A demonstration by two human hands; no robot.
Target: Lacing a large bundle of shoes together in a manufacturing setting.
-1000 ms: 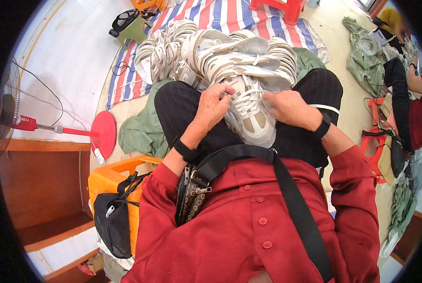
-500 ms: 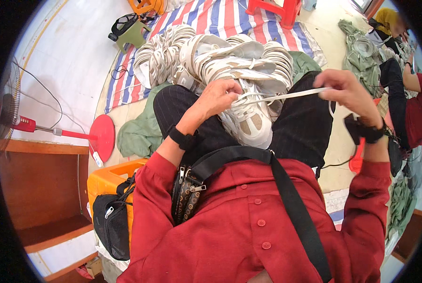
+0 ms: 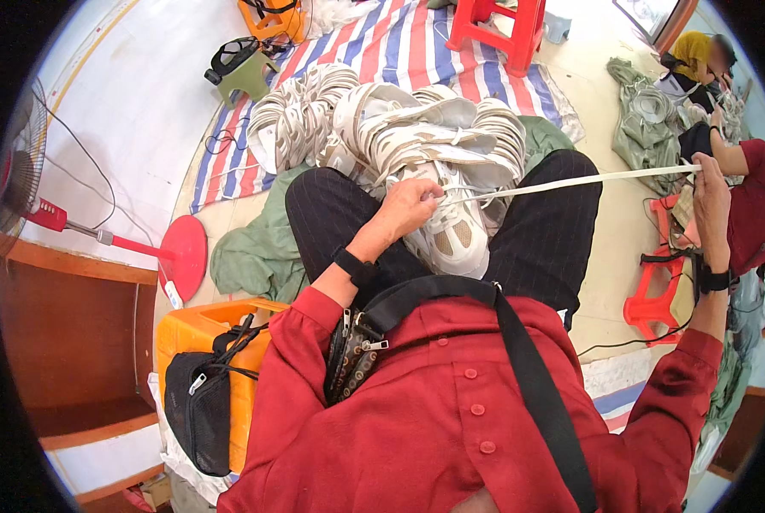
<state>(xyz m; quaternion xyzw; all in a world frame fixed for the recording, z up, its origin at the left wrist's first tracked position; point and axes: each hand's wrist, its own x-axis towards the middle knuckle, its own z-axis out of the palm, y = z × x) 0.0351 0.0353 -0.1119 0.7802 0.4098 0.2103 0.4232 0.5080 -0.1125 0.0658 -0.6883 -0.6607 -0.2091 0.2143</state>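
Observation:
A white and beige sneaker [image 3: 455, 238] rests on my lap between my knees. My left hand [image 3: 406, 208] presses on its top near the eyelets, fingers pinched at the lace. A long white shoelace [image 3: 587, 179] runs taut from the shoe out to the right. My right hand [image 3: 711, 195] is stretched far to the right and grips the lace's end. Both wrists wear black bands.
A heap of white shoes [image 3: 382, 128] lies on a striped mat [image 3: 416, 51] ahead of my knees. A green cloth [image 3: 258, 248], an orange crate [image 3: 198, 338] with a black bag [image 3: 198, 410] and a red standing fan [image 3: 181, 256] are to my left. Red stools [image 3: 660, 295] and another seated person [image 3: 746, 184] are to my right.
My right hand has left the shoe and drawn the lace far out to the right until it is taut. The left hand has stayed on the sneaker.

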